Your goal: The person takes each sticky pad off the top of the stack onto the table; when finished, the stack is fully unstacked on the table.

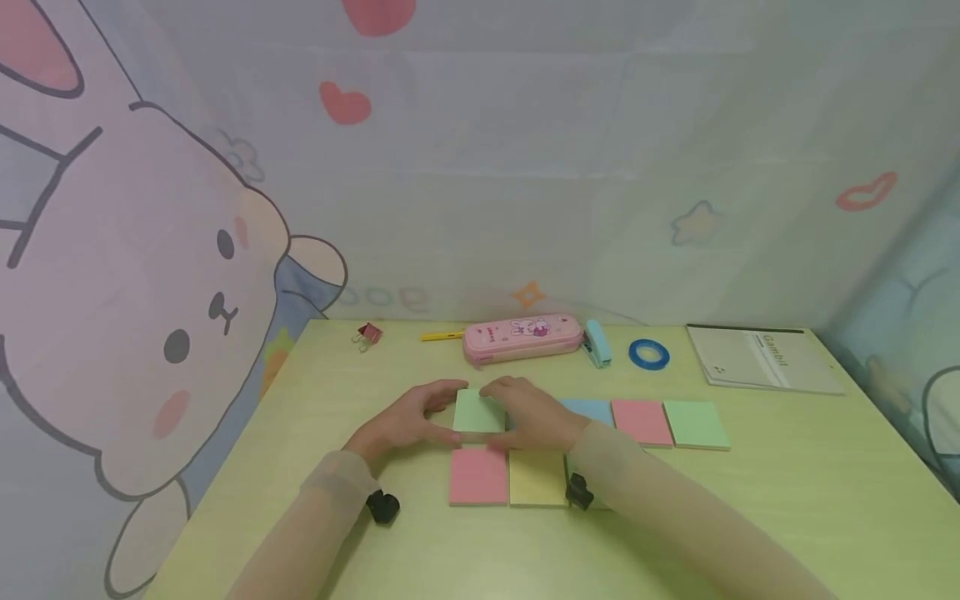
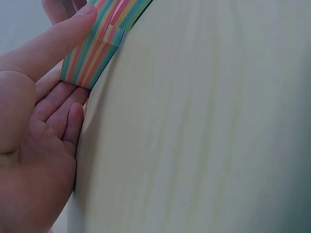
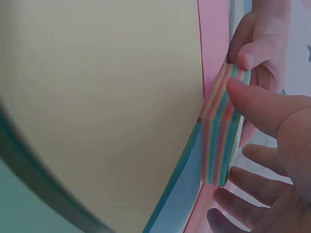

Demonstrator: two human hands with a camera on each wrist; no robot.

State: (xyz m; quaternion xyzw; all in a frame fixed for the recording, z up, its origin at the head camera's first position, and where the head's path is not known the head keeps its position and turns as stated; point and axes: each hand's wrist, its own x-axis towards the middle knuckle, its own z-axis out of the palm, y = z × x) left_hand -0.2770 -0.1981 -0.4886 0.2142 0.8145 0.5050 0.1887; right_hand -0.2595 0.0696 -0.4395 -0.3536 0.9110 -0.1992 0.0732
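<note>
A thick block of sticky notes (image 1: 478, 412) with a pale green top sits between my two hands. Its striped pink, yellow, green and blue sides show in the left wrist view, where the block (image 2: 95, 58) has my left thumb pressed on it. My left hand (image 1: 408, 415) grips its left side, fingers round the back. From the right, my right hand (image 1: 542, 417) holds it, the thumb on the striped near side of the block (image 3: 217, 131). Just in front lie a pink pad (image 1: 478, 478) and a yellow pad (image 1: 537, 480); my right forearm partly hides a green one.
Right of my hand, a blue pad (image 1: 588, 409), a pink pad (image 1: 642, 423) and a green pad (image 1: 697, 425) form a row. Behind stand a pink pencil case (image 1: 522, 337), stapler (image 1: 597, 343), blue tape roll (image 1: 648, 354), notebook (image 1: 750, 358), yellow pen (image 1: 442, 337) and binder clip (image 1: 368, 334).
</note>
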